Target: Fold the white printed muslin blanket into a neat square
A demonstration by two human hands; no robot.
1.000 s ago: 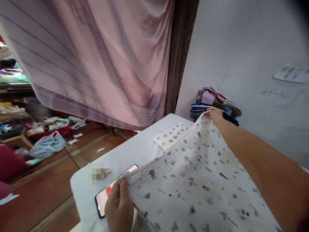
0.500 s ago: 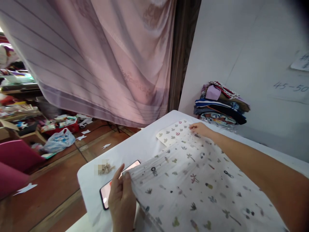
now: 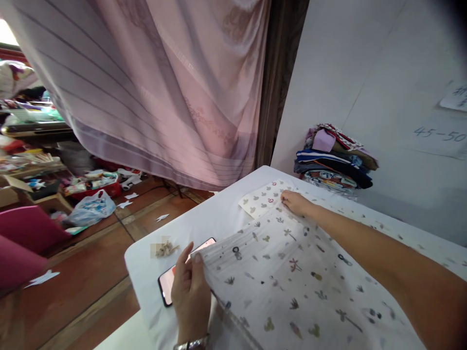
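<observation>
A white cloth printed with small plants and animals (image 3: 292, 287) lies spread over the white table (image 3: 219, 218). My left hand (image 3: 191, 294) pinches the cloth's near left corner, thumb on top, partly over a phone (image 3: 171, 282) with a lit screen. My right hand (image 3: 295, 201) reaches across and holds the far corner down on the table, fingers closed on the edge. A smaller folded piece of the same print (image 3: 260, 199) lies just left of my right hand.
A stack of folded clothes (image 3: 333, 158) sits at the table's far end against the white wall. A pink curtain (image 3: 164, 87) hangs behind the table. Bags, paper scraps and clutter (image 3: 87, 194) cover the brown floor on the left. A small dried object (image 3: 166, 249) lies near the phone.
My right hand has lowered the cloth's far corner from in front of the clothes stack down onto the table. The cloth now lies flat. My left hand kept its grip.
</observation>
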